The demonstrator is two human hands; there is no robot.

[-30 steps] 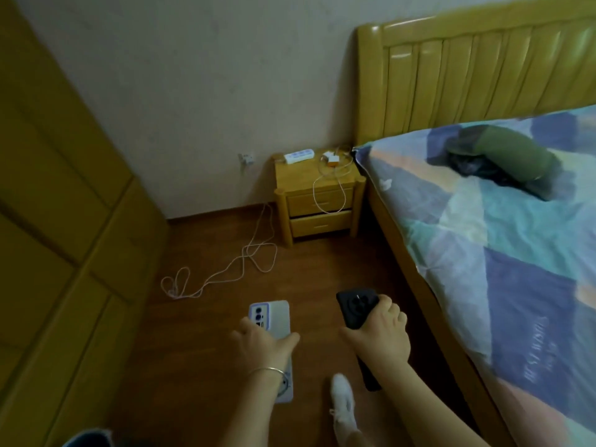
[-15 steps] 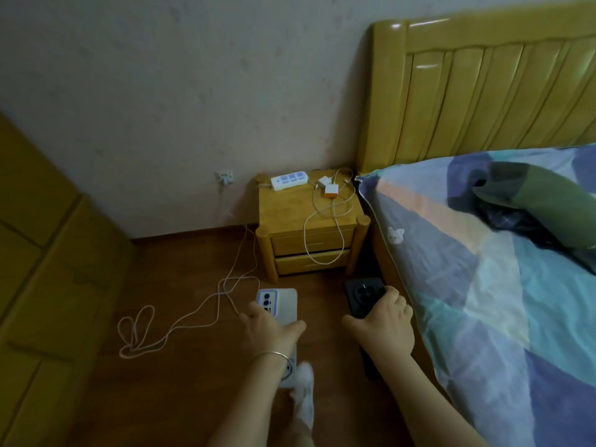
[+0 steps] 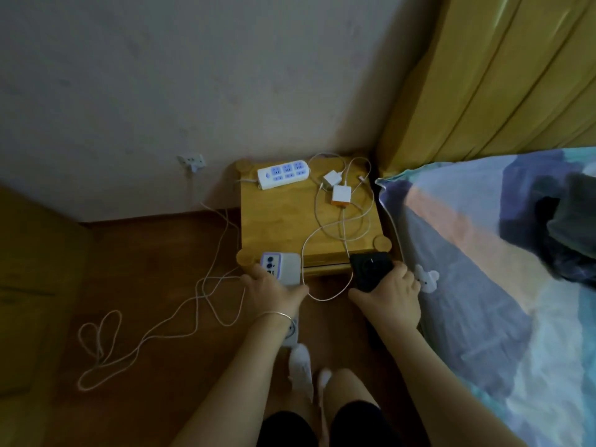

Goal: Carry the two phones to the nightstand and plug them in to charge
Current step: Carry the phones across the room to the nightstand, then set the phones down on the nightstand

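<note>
Head view, steeply down onto nightstand [image 3: 283, 221]

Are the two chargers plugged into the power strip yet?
No. Both chargers lie loose on the nightstand; the power strip's visible sockets are empty.

Nothing here can be read; the white power strip [image 3: 283, 174] on the nightstand [image 3: 277, 221] shows only socket holes, no legible label; the phone backs and the patterned bedspread [image 3: 467, 253] carry no writing that can be made out.

Both arms extended forward, left hand [image 3: 274, 293] and right hand [image 3: 388, 296] each clenched, knuckles up
</note>
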